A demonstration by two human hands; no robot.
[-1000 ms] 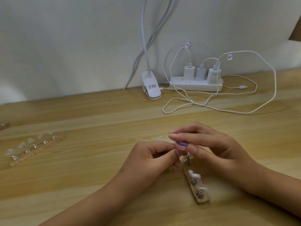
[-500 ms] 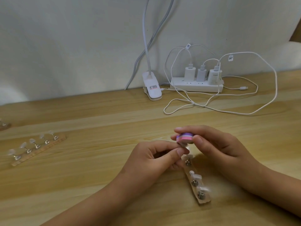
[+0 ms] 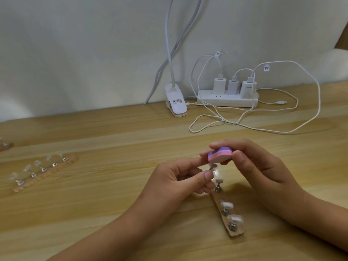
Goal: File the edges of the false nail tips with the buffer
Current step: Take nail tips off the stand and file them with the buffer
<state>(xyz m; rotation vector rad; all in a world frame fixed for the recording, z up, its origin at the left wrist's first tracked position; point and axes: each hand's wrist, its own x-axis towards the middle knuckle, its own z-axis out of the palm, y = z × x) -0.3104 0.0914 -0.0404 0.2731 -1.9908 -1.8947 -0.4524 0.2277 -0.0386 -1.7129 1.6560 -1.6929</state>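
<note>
My right hand (image 3: 258, 166) grips a small buffer block (image 3: 220, 155) with purple, pink and white layers between fingers and thumb, its white face turned down. Just under it, my left hand (image 3: 180, 182) pinches a clear false nail tip (image 3: 214, 171) between thumb and forefinger. Below both hands a wooden holder strip (image 3: 237, 233) lies on the table, running toward me. Clear nail tips (image 3: 235, 219) stand on its metal stands. The strip's far end is hidden behind my left fingers.
A second wooden strip (image 3: 42, 173) with several clear tips lies at the left. At the back stand a white clip lamp base (image 3: 176, 102) and a white power strip (image 3: 227, 101) with three chargers; white cables (image 3: 263, 127) loop over the wooden table (image 3: 113, 194).
My right hand has lifted the buffer and tilted it, so its coloured side shows. My left hand now holds a nail tip up under the buffer.
</note>
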